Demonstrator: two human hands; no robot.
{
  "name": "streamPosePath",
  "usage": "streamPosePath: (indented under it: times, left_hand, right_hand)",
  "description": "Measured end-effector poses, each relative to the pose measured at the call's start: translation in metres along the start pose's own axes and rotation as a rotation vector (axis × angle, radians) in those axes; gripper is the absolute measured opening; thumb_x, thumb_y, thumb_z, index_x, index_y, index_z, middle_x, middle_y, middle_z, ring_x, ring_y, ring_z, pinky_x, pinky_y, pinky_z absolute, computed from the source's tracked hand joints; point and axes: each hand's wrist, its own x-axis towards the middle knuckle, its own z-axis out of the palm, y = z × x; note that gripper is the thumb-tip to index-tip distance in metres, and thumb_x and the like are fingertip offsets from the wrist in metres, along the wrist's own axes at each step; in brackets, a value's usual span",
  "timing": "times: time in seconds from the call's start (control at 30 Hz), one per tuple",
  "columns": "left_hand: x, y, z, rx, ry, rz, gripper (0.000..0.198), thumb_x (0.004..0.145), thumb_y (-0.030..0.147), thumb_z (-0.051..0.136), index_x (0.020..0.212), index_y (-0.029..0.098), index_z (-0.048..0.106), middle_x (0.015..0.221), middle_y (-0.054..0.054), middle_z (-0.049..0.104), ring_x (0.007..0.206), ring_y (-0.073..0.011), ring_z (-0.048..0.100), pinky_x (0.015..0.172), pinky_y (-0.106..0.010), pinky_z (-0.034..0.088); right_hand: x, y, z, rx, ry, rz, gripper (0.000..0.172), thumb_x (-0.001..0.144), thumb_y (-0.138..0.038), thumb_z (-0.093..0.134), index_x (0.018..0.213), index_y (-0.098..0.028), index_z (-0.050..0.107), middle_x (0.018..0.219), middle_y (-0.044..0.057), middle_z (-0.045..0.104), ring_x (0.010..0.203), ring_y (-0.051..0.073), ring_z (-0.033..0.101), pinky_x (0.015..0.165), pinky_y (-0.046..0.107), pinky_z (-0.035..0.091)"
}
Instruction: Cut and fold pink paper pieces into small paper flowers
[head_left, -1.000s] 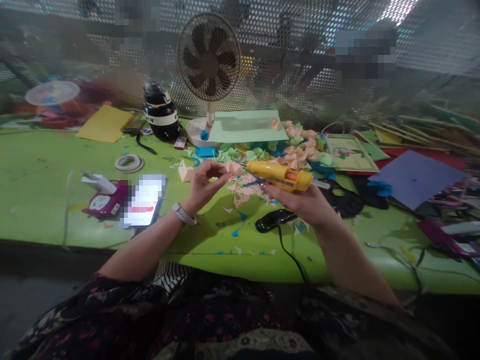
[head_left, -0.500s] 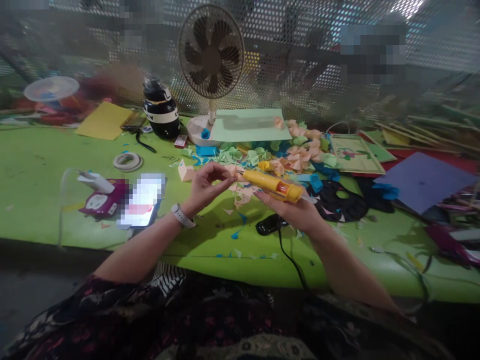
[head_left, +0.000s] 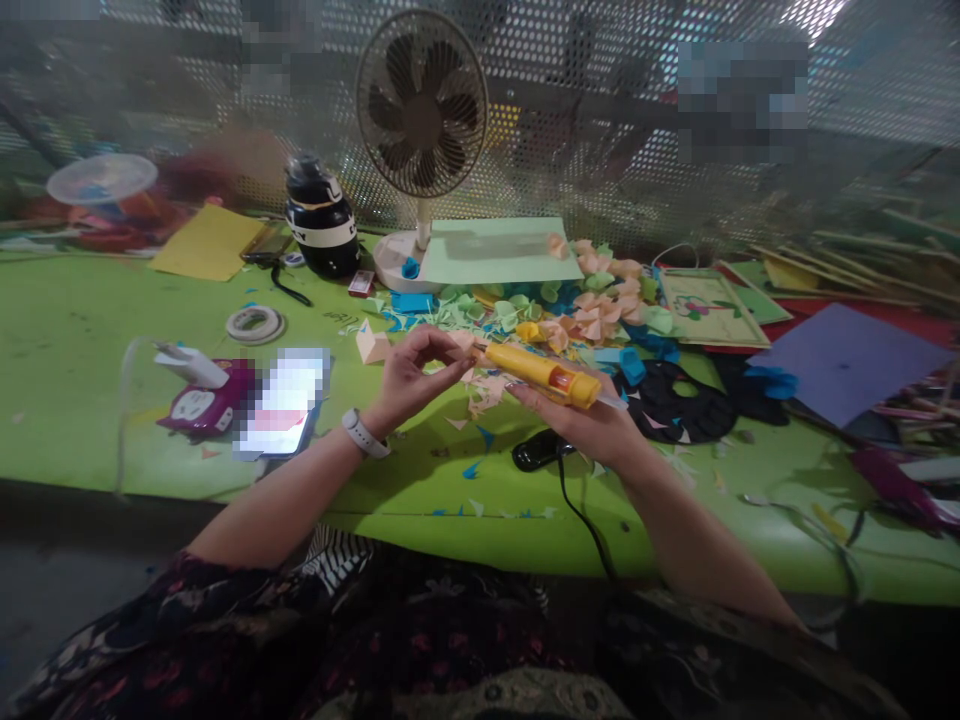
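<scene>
My right hand is wrapped round a yellow glue gun with an orange-red window. A clear glue stick juts out of its back end. The gun lies nearly level, its dark nozzle pointing left. At the nozzle tip, the thumb and fingertips of my left hand pinch a small peach paper piece, partly hidden by the fingers. Whether the nozzle touches the paper I cannot tell. Peach and blue paper scraps lie on the green table below.
Beyond my hands spreads a heap of peach, green and blue paper pieces. A fan and a black jar stand behind. To the left are a phone and a tape roll. A cord crosses the front edge.
The rear of the glue gun has shifted slightly left and down. My left hand keeps its pinch almost in place.
</scene>
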Motion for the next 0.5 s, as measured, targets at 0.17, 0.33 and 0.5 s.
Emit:
streamPosePath:
  times: [0.17,0.33,0.5]
  left_hand:
    - [0.0000,0.0013,-0.0013,0.058,-0.026,0.008,0.019,0.078,0.025,0.081,0.084,0.017,0.064,0.080,-0.001,0.063,0.072,-0.0098,0.063,0.065,-0.022,0.059]
    - [0.0003,0.0012,-0.0015,0.078,-0.028,0.037,0.017,0.079,0.022,0.079,0.084,0.018,0.064,0.080,-0.001,0.063,0.072,-0.0099,0.063,0.065,-0.022,0.058]
    - [0.0004,0.0000,-0.0018,0.107,-0.025,0.066,0.016,0.079,0.021,0.079,0.084,0.018,0.065,0.081,-0.001,0.063,0.072,-0.0098,0.063,0.064,-0.022,0.058]
  right_hand:
    - [-0.0011,-0.0017,-0.0004,0.004,-0.005,0.001,0.028,0.087,-0.048,0.067,0.088,-0.021,0.072,0.084,0.004,0.071,0.072,0.020,0.066,0.063,0.031,0.050]
    - [-0.0013,-0.0033,-0.0010,-0.013,-0.006,-0.005,0.028,0.087,-0.048,0.067,0.088,-0.020,0.072,0.085,0.004,0.071,0.072,0.019,0.064,0.062,0.031,0.049]
    - [-0.0012,-0.0042,-0.0013,-0.042,-0.009,-0.008,0.029,0.088,-0.048,0.065,0.085,-0.020,0.071,0.077,0.003,0.069,0.066,0.017,0.061,0.061,0.031,0.048]
